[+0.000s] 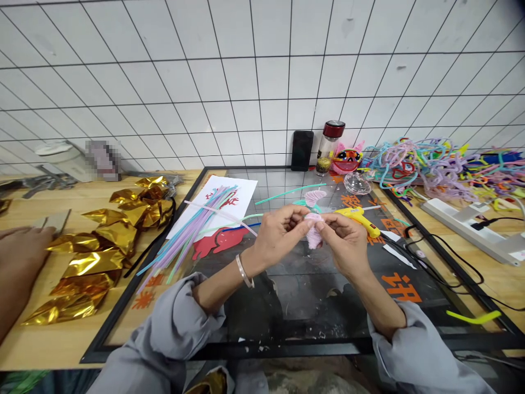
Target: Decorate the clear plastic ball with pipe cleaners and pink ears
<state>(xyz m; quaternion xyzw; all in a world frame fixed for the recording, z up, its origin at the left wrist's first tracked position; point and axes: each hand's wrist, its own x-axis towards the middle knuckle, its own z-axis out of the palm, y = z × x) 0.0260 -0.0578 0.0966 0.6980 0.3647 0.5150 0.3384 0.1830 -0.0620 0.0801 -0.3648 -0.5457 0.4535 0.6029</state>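
Observation:
A small pink piece that looks like shaped pipe cleaner (314,232) is pinched between my two hands above the dark glass panel (295,306). My left hand (283,230) grips its left side with thumb and fingertips. On its right side my right hand (344,238) holds it the same way. Just behind lies another pink fuzzy piece (315,198). The yellow glue gun (361,219) rests right behind my right hand. Left of my left hand, a bundle of pastel pipe cleaners (192,230) lies across a white sheet (241,189) and a red paper cutout (221,241).
Gold foil (102,257) stretches along the left, beside another person's hand (24,246). At the back stand a black phone (302,150) and a glass bottle (327,150). Tangled pipe cleaners (430,164), a power strip (471,227) and a black cable (447,284) occupy the right.

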